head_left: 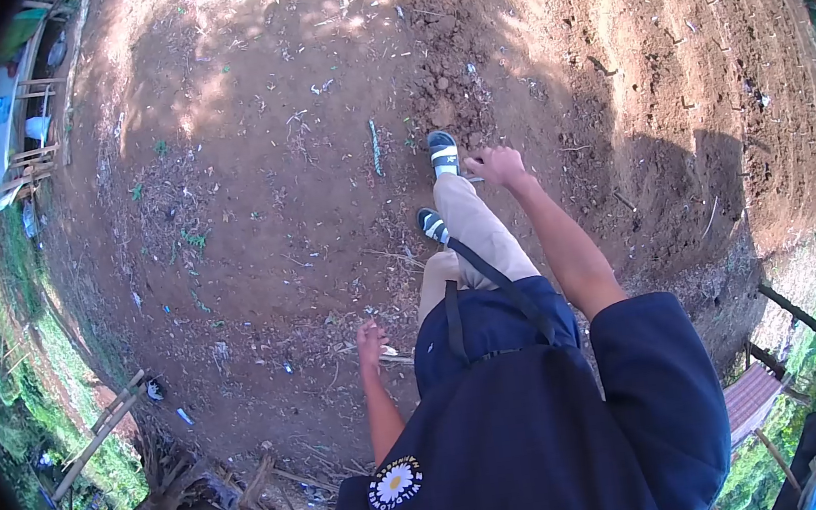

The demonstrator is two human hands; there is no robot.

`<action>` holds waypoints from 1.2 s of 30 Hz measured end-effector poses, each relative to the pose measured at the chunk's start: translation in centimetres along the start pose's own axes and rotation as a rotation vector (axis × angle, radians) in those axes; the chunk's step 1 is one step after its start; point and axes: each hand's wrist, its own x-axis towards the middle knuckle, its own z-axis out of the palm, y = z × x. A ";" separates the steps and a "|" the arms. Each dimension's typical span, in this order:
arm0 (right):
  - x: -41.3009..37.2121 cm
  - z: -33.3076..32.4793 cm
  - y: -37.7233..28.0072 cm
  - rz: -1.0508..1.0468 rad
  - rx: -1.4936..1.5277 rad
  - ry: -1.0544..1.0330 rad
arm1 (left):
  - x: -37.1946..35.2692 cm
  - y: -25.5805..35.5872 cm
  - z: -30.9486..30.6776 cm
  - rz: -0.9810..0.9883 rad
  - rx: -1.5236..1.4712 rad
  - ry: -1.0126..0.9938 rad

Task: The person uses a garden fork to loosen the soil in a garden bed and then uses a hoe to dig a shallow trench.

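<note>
My right hand point(498, 164) is stretched forward beside my front foot, above the bare soil point(317, 165). Its fingers are loosely bent and a little apart, and I see nothing held in them. My left hand point(371, 342) hangs low at my left side, fingers slack and partly curled, with no object visible in it. A pale scrap and a thin stick point(398, 359) show just past that hand, seemingly on the ground. One sandal point(442, 146) is ahead of the other sandal point(433, 224), both worn with striped socks. Dark straps hang down from my waist over the trousers point(486, 231).
Tilled rows point(687, 52) with several short stubs run along the right. Wooden rails and a structure point(36, 126) stand at the far left. Branches and roots point(169, 494) lie lower left. A wooden post point(814, 325) leans at the right. Leaf litter and scraps dot the soil.
</note>
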 end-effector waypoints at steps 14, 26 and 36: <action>5.5 -1.6 -3.2 -0.176 0.030 0.050 | 7.2 6.4 1.7 0.027 0.120 -0.058; 7.0 0.0 -5.7 -0.183 0.032 0.035 | 0.3 4.0 -3.8 0.281 0.222 0.164; 5.4 1.1 -5.4 -0.146 -0.039 0.016 | -6.3 -13.9 -2.2 -0.233 -0.063 0.098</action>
